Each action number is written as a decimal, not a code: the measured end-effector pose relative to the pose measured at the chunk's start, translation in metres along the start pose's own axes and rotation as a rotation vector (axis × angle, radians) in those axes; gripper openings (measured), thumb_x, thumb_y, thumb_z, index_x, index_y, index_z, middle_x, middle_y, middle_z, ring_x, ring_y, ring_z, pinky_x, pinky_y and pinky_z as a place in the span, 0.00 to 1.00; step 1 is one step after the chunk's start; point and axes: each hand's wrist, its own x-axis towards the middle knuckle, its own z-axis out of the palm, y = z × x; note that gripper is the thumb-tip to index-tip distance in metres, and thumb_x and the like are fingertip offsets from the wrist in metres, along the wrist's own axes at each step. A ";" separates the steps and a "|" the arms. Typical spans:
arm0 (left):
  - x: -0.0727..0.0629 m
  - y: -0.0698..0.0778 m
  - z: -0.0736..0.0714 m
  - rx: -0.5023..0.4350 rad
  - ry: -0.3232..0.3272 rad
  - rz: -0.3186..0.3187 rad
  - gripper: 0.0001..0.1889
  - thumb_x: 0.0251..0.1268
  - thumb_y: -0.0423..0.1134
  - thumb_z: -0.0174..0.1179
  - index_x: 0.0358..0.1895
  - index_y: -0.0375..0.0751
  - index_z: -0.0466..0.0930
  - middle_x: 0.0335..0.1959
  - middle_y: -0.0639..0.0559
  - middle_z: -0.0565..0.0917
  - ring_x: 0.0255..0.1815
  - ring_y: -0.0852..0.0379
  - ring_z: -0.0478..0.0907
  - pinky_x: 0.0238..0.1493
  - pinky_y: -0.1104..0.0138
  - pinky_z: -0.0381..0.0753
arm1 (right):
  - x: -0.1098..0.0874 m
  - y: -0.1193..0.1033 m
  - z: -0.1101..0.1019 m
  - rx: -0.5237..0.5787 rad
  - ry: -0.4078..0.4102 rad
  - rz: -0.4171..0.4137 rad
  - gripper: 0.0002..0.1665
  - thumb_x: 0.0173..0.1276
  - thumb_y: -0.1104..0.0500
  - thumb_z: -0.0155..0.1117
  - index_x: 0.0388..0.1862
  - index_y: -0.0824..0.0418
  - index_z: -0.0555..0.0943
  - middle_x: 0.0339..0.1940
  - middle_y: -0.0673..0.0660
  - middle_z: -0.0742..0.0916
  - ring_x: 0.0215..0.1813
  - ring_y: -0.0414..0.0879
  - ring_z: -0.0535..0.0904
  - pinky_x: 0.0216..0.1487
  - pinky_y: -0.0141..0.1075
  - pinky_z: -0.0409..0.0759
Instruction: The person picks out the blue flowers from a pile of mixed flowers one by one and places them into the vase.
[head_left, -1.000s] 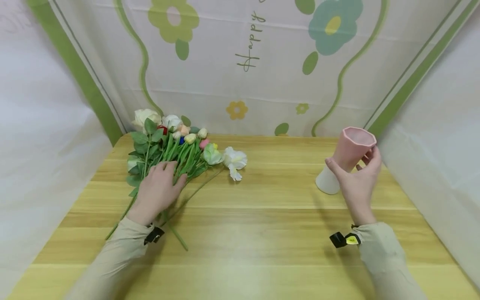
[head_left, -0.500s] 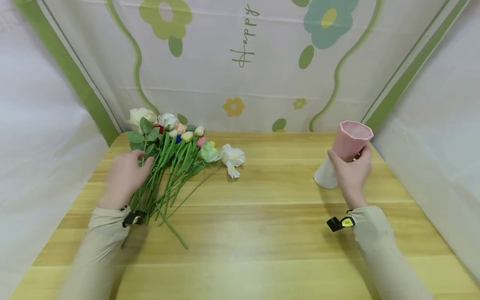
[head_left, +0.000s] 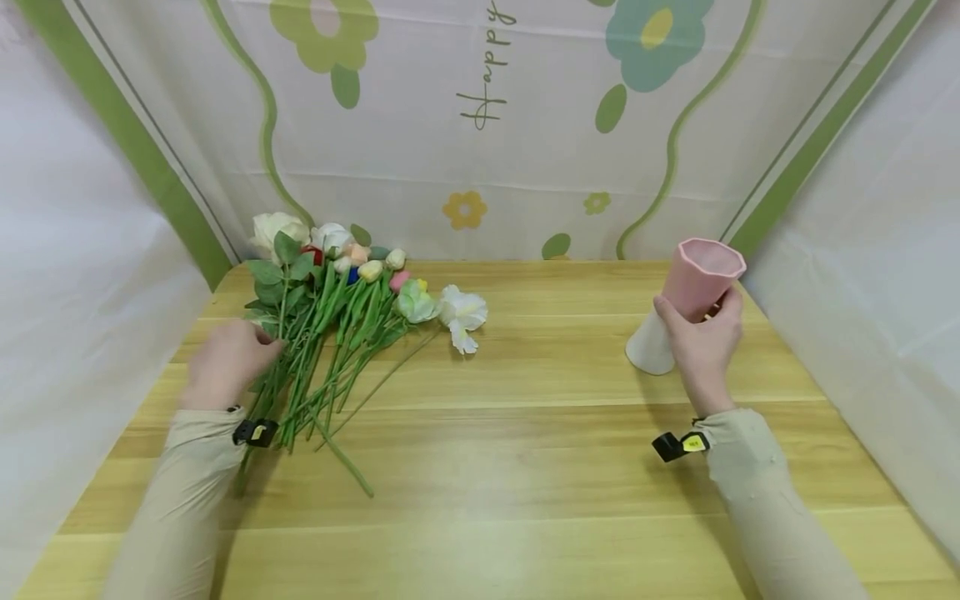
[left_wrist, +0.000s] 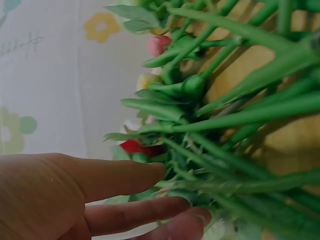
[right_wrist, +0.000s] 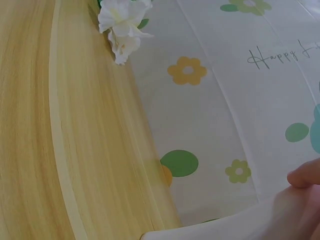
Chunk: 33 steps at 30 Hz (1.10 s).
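Observation:
At the left of the head view, my left hand (head_left: 234,360) is at the left side of a bunch of artificial flowers (head_left: 330,333). In the left wrist view its thumb and fingers (left_wrist: 125,176) reach among the green stems (left_wrist: 260,112), with a gap between their tips. Leaves and stems partly hide those tips. On the right, my right hand (head_left: 703,348) grips a pink and white vase (head_left: 696,287) round its middle. The vase leans to the right, its faceted mouth facing up. In the right wrist view only the thumb and part of the vase (right_wrist: 235,220) show.
A white iris-like flower (head_left: 462,315) lies at the bunch's right side. The wooden table (head_left: 480,467) stretches between both hands. A printed cloth (head_left: 420,142) hangs behind it, and white sheets (head_left: 862,275) stand at both sides.
My left hand has moved left off the middle of the bunch to its left-hand stems. The right hand now sits slightly lower on the vase, which stays about where it was.

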 end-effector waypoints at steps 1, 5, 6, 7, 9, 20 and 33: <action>0.001 0.000 0.002 -0.002 0.003 -0.002 0.18 0.71 0.47 0.53 0.29 0.36 0.80 0.23 0.44 0.76 0.22 0.50 0.72 0.18 0.60 0.68 | 0.000 0.000 0.000 -0.001 0.000 -0.002 0.45 0.55 0.52 0.79 0.69 0.54 0.67 0.58 0.53 0.77 0.56 0.44 0.73 0.54 0.38 0.74; 0.002 0.001 0.006 -0.007 0.023 -0.007 0.14 0.69 0.42 0.55 0.28 0.35 0.78 0.23 0.42 0.76 0.21 0.50 0.71 0.17 0.61 0.66 | 0.000 0.001 0.000 -0.005 0.002 -0.012 0.45 0.55 0.52 0.79 0.69 0.54 0.67 0.57 0.53 0.77 0.56 0.44 0.73 0.54 0.37 0.74; 0.002 0.002 0.007 -0.007 0.038 -0.007 0.14 0.68 0.40 0.55 0.24 0.37 0.76 0.21 0.44 0.75 0.19 0.51 0.70 0.16 0.62 0.65 | 0.000 0.001 0.000 -0.004 0.002 -0.014 0.45 0.55 0.53 0.79 0.68 0.54 0.67 0.57 0.52 0.77 0.55 0.44 0.73 0.54 0.37 0.74; 0.002 0.003 0.008 -0.011 0.053 -0.012 0.16 0.67 0.38 0.54 0.19 0.40 0.72 0.16 0.47 0.71 0.17 0.52 0.67 0.15 0.63 0.62 | 0.000 0.001 -0.001 -0.001 0.002 -0.015 0.45 0.55 0.53 0.79 0.69 0.54 0.67 0.57 0.52 0.76 0.55 0.44 0.73 0.54 0.37 0.74; 0.002 0.006 0.010 -0.017 0.081 -0.024 0.20 0.66 0.36 0.53 0.14 0.47 0.62 0.12 0.54 0.60 0.14 0.55 0.60 0.15 0.65 0.56 | -0.001 0.000 -0.001 0.004 0.001 -0.013 0.45 0.55 0.53 0.79 0.69 0.54 0.67 0.57 0.52 0.76 0.55 0.45 0.73 0.54 0.37 0.74; 0.001 0.009 0.003 0.001 0.101 -0.077 0.11 0.43 0.28 0.41 0.12 0.49 0.58 0.09 0.56 0.58 0.11 0.58 0.55 0.11 0.66 0.57 | 0.000 0.002 -0.001 0.003 -0.011 -0.009 0.45 0.55 0.53 0.79 0.68 0.54 0.66 0.57 0.52 0.77 0.55 0.44 0.73 0.54 0.37 0.74; -0.010 -0.008 -0.042 0.105 0.155 -0.116 0.15 0.64 0.41 0.50 0.20 0.38 0.67 0.21 0.35 0.73 0.26 0.34 0.72 0.22 0.40 0.68 | -0.002 0.000 -0.001 0.023 -0.032 -0.006 0.45 0.55 0.53 0.78 0.69 0.54 0.65 0.58 0.52 0.76 0.57 0.44 0.72 0.55 0.38 0.73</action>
